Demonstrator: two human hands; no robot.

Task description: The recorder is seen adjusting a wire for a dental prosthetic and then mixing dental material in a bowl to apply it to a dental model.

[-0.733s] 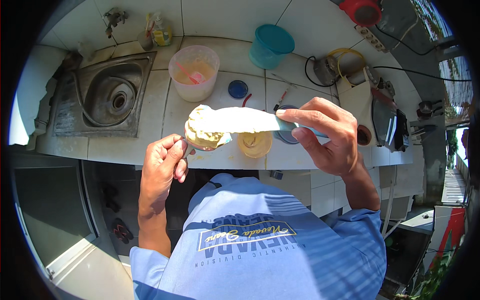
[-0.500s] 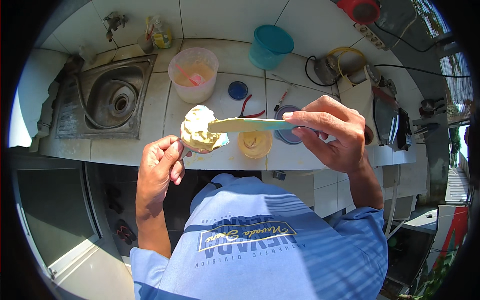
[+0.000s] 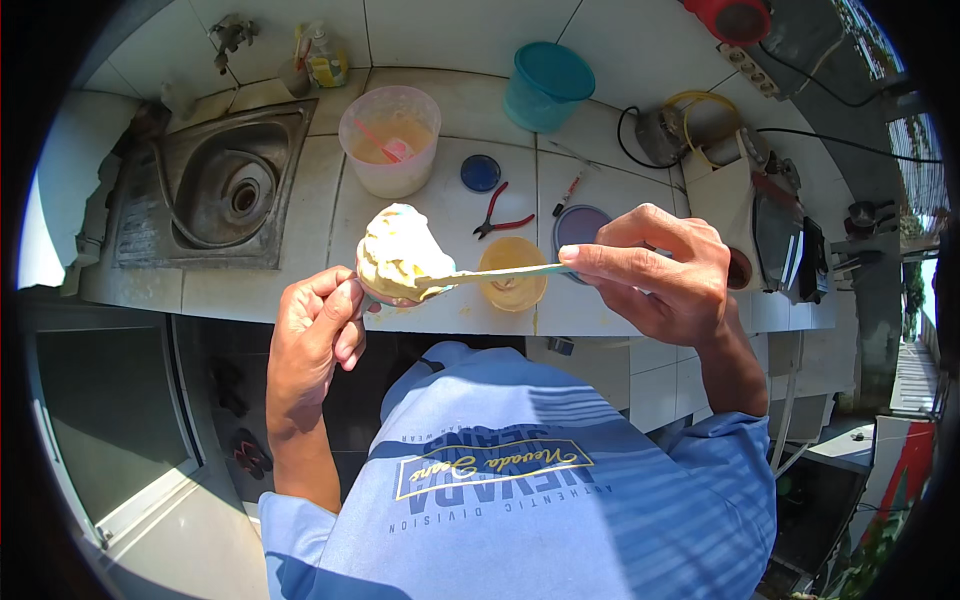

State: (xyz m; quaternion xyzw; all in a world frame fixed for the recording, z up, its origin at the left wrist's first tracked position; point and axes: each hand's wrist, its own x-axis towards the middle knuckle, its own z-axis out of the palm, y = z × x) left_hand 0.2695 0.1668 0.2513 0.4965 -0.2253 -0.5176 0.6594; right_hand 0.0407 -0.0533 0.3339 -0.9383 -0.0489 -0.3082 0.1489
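Observation:
Pinched in my left hand (image 3: 312, 325) is a small holder, mostly hidden by the fingers and by a thick lump of pale yellow paste (image 3: 395, 255) heaped on it. My right hand (image 3: 672, 270) grips a flat spatula (image 3: 510, 272), yellow with some blue-green showing. Its blade is turned nearly edge-on, and the tip touches the lower right side of the lump. Below the spatula, on the counter, stands a yellow bowl (image 3: 513, 246) with paste inside. Red-handled cutting pliers (image 3: 512, 225) and a round blue lid (image 3: 480, 172) lie just beyond it.
A translucent pink pail (image 3: 390, 182) with a pink scoop stands behind the lump. A turquoise lidded bucket (image 3: 545, 100) is farther back. The metal sink (image 3: 290, 200) is at left, a purple-grey lid (image 3: 580, 222) near my right hand, and a machine with cables (image 3: 660, 140) at right.
The spatula has turned from its flat side to nearly edge-on, and its tip has dropped to the lump's lower right side. My left hand has barely moved.

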